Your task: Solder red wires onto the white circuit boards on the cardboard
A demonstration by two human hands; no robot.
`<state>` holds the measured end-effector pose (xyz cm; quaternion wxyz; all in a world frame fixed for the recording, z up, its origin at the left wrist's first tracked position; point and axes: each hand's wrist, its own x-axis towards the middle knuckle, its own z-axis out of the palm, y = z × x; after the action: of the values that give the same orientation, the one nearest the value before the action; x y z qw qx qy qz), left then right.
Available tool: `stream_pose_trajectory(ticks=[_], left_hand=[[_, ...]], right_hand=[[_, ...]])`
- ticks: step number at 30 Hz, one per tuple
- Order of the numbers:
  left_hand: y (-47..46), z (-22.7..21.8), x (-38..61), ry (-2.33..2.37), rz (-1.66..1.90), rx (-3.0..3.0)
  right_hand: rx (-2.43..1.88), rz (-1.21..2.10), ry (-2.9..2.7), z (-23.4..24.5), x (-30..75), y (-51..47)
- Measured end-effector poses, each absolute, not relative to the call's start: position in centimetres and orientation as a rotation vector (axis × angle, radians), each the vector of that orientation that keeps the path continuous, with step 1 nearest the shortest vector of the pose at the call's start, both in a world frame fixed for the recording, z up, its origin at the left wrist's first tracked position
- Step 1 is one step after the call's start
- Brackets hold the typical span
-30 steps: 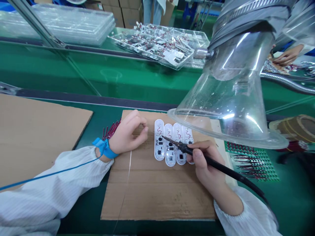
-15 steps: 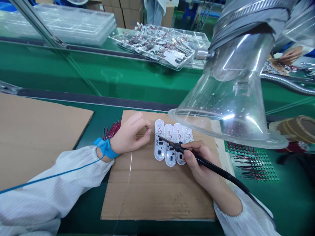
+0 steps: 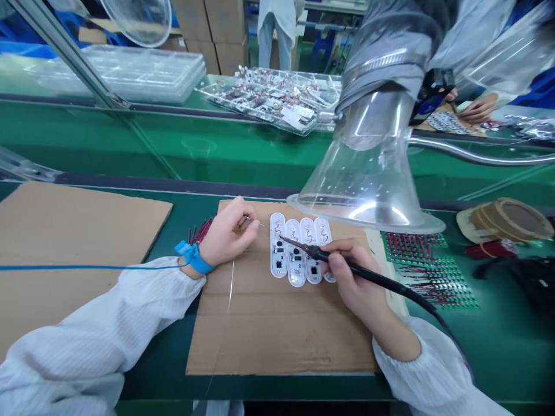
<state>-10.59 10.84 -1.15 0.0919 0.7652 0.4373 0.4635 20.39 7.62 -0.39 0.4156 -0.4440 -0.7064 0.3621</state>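
Note:
My right hand [image 3: 353, 271] is closed around the black handle of a soldering iron [image 3: 323, 254]. Its tip points left, at the upper part of the leftmost white circuit boards [image 3: 278, 264]. Several of these long, rounded boards lie side by side, with red wires and black chips on them. My left hand [image 3: 229, 231], wearing a blue wrist strap [image 3: 193, 257], pinches a thin solder wire [image 3: 231, 286]. The wire's end reaches toward the iron's tip; whether they touch I cannot tell. Its tail hangs down over the cardboard sheet [image 3: 260, 341]. Red wires [image 3: 199, 231] lie behind my left wrist.
A clear fume hood [image 3: 364, 179] hangs above the boards. At right are green panels with wires [image 3: 437, 277] and a tape-wrapped roll [image 3: 503, 221]. Another cardboard sheet [image 3: 78, 225] lies left. A tray of parts [image 3: 277, 98] sits on the shelf; a co-worker's hand [image 3: 479, 108] is beyond.
The camera view has shifted, so the hood appears lower and farther left. The iron's tip and the solder stay near the leftmost boards, and both hands keep their hold.

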Motion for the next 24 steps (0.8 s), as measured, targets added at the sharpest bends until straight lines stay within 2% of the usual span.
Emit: stream_pose_trajectory(ticks=[4,8,13,18,21,24], left_hand=[[9.1,-0.4,-9.1,1.175,1.175,2.144],[5.9,0.2,-6.0,0.842,0.846,2.124],[3.9,-0.2,-4.4,0.816,0.777,2.025],[4.6,-0.2,-4.8,0.922,0.658,1.856],[5.1,0.0,-5.1,0.913,0.561,1.792],[5.6,-0.1,-5.6,0.981,0.708,1.806]], right_hand=[[-0.976,0.846,-1.611,0.3,21.5,6.5],[-1.040,0.652,-1.905,0.5,21.0,3.5],[-1.093,0.395,-2.067,-1.2,19.2,0.8],[-1.161,0.238,-2.076,-1.9,21.9,0.4],[-1.208,0.240,-2.060,-2.1,24.6,0.1],[-1.236,0.336,-1.979,-2.6,26.4,-0.2]])
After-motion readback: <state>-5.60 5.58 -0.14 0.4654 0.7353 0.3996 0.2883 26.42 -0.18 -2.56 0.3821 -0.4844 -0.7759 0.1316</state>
